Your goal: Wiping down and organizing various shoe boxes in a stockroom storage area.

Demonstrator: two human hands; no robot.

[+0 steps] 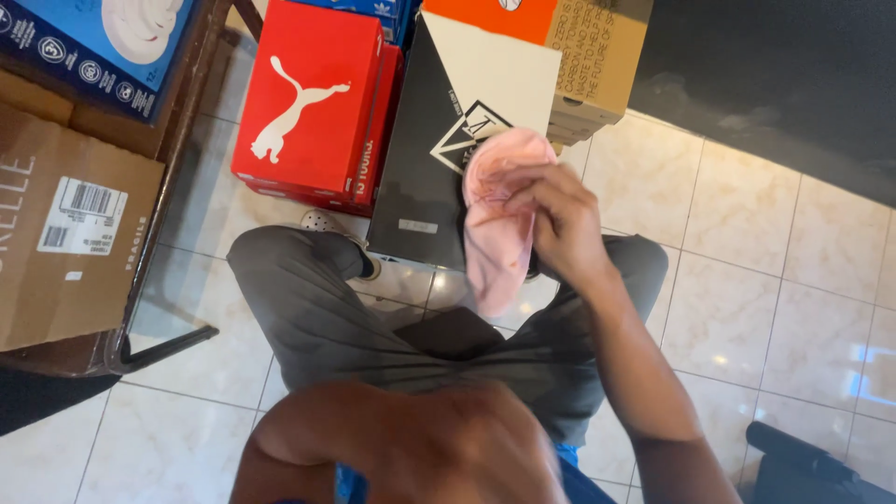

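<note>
Tiled floor (747, 308) lies under you, shoe boxes (313, 98) ahead; your right hand (560, 224) pinches a pink cloth (499, 224) above your knees; your left hand's grip is hidden.

Head camera looks steeply down, close over the lap and tiled floor (793, 280).
</note>
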